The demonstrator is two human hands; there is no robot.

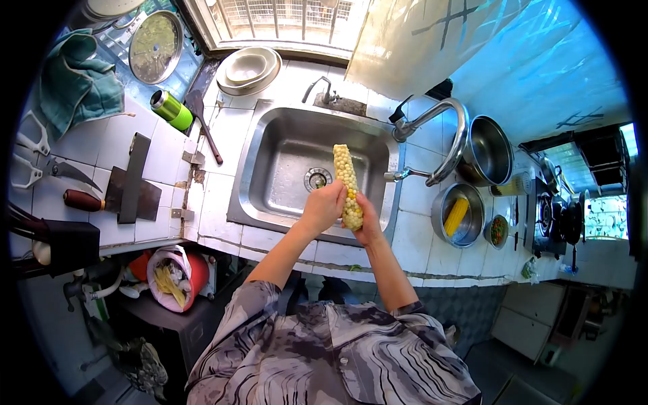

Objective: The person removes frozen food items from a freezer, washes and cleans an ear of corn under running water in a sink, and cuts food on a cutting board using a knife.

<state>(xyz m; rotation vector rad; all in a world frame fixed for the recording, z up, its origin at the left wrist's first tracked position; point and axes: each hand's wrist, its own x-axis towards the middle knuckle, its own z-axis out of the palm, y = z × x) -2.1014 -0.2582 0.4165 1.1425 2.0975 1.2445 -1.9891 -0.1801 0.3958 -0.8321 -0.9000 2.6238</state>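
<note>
A husked, pale yellow corn cob (343, 165) is held over the front right part of the steel sink (270, 145), its narrower end pointing away from me. My left hand (325, 206) closes around the cob's left side, about midway along it. Lower down on the right, my right hand (366, 219) grips the cob near its thick end. Part of the cob is hidden by the fingers. Below it, the drain (316, 179) shows in the sink bottom.
Right of the sink, a steel bowl (442, 209) holds a yellow cob (456, 216). A curved faucet (462, 128) arches beside a large pot (487, 152). On the left lie a cleaver (145, 196), scissors (30, 158) and a green bottle (172, 111). A pink bin (197, 277) stands below.
</note>
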